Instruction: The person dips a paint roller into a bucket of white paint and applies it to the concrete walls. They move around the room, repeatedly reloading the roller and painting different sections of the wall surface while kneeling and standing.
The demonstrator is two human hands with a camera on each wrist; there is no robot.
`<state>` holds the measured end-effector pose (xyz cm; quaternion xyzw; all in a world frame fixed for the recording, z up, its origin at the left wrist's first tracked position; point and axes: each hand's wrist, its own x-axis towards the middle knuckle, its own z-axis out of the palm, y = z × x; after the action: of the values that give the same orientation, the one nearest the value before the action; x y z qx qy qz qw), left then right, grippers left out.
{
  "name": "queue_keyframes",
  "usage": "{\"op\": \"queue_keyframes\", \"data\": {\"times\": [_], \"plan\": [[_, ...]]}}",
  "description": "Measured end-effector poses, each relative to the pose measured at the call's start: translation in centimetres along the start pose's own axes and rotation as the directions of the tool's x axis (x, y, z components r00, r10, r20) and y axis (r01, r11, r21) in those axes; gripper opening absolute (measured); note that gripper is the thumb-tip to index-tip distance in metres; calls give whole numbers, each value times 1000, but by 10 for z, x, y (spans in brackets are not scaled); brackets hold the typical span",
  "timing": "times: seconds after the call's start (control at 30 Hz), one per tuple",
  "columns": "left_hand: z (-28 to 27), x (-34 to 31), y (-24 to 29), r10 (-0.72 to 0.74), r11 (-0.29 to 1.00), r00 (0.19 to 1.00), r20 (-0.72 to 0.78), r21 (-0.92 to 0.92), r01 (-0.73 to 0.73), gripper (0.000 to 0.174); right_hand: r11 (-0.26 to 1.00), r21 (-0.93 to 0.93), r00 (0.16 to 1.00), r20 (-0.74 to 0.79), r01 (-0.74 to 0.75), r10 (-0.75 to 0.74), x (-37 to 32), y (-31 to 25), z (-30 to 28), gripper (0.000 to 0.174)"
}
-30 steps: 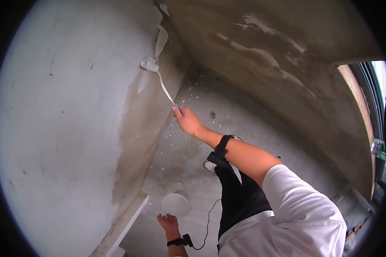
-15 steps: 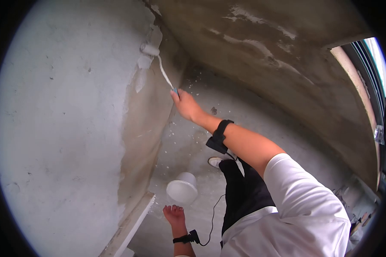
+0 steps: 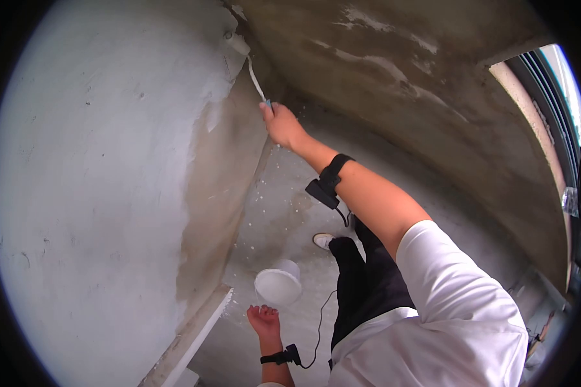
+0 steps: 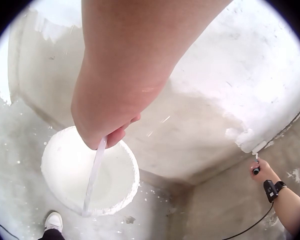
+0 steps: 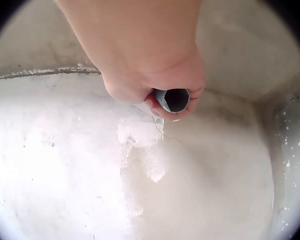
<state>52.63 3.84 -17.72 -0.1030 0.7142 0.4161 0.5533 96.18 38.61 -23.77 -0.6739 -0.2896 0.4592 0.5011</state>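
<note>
One paint roller (image 3: 238, 44) rests against the wall (image 3: 110, 161) near its upper right edge. Well apart, the left hand (image 3: 263, 320) grips a white bucket (image 3: 291, 266) by its strap (image 4: 93, 180); the right hand (image 3: 283, 126) clasps the roller's blue grip (image 3: 268, 103).

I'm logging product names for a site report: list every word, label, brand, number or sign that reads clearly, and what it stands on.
No readable text in any of these views.
Black device on the right wrist: small pale marks, too small and blurred to read.
Clear plastic item by the window: too small to tell whether it has a label.
Bucket and paint roller: no lettering visible.
</note>
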Motion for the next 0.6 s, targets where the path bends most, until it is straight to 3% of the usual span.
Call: {"op": "queue_keyframes", "data": {"times": [0.07,0.13,0.27,0.33,0.47,0.5,0.6], "plan": [[-7,-5,-2,7,1000,999,-44,-2,-7,29,998,-30,998,11,60,-59,-38,5,24,48],[-21,-5,-2,16,1000,995,-94,1,-16,32,993,-115,990,137,-7,23,-73,25,44,50],[-48,-7,-6,39,999,992,-116,-8,-40,33,989,-144,947,316,-13,59,-98,20,30,50],[-60,-11,-9,31,998,990,-135,-54,-39,31,959,-256,991,84,120,-102,-73,23,25,46],[-86,-19,-21,59,992,988,-143,-105,-74,30,998,-68,999,32,0,2,0,0,-5,53],[-91,-22,-24,62,989,983,-173,-121,-84,29,992,19,987,97,-128,126,-2,-26,-13,53],[-103,-33,-34,57,983,970,-236,-158,-97,30,984,71,983,96,-161,154,-18,-32,7,53]]}}
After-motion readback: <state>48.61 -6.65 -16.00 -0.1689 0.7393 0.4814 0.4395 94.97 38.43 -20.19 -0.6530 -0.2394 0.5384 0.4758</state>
